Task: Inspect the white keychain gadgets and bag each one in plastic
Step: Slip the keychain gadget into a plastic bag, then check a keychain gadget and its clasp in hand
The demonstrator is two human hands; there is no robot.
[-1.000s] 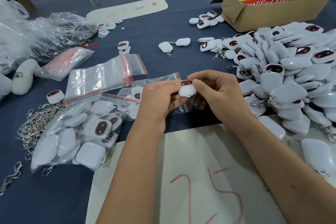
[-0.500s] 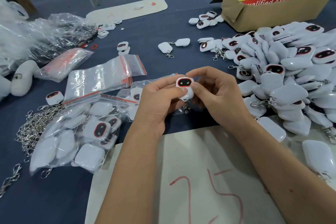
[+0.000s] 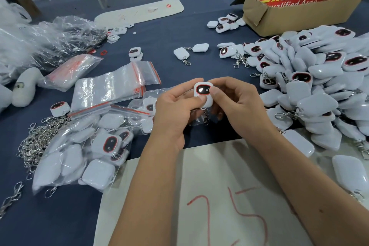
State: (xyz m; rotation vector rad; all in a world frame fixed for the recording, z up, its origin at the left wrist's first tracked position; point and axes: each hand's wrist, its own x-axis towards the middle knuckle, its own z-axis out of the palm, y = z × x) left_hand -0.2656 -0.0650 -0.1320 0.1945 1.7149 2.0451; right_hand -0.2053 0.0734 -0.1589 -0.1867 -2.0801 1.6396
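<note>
Surface (image 3: pixel 199 32): dark blue cloth, laid out as a sorting line, so stock sits to the right and bagged work to the left.
Unchecked pile (image 3: pixel 311 78): loose white gadgets heaped on the right, within reach of the right hand.
Cardboard box (image 3: pixel 295 16): behind the pile with a red sign, probably for rejects.
Bagged gadgets (image 3: pixel 79 158): finished pieces in plastic, lower left.
Empty zip bags (image 3: pixel 111 88): stacked flat, just left of the hands, ready for the next piece.
Left hand (image 3: pixel 175 112): thumb and fingers pinch the gadget's lower left edge.
Right hand (image 3: pixel 237 106): pinches its right side, thumb on the face.
Held gadget (image 3: pixel 203 96): raised between both hands, above the surface, dark screen facing the camera for checking.
Change: a second ago the screen pointed away; now it is turned towards the viewer and sits slightly higher.
</note>
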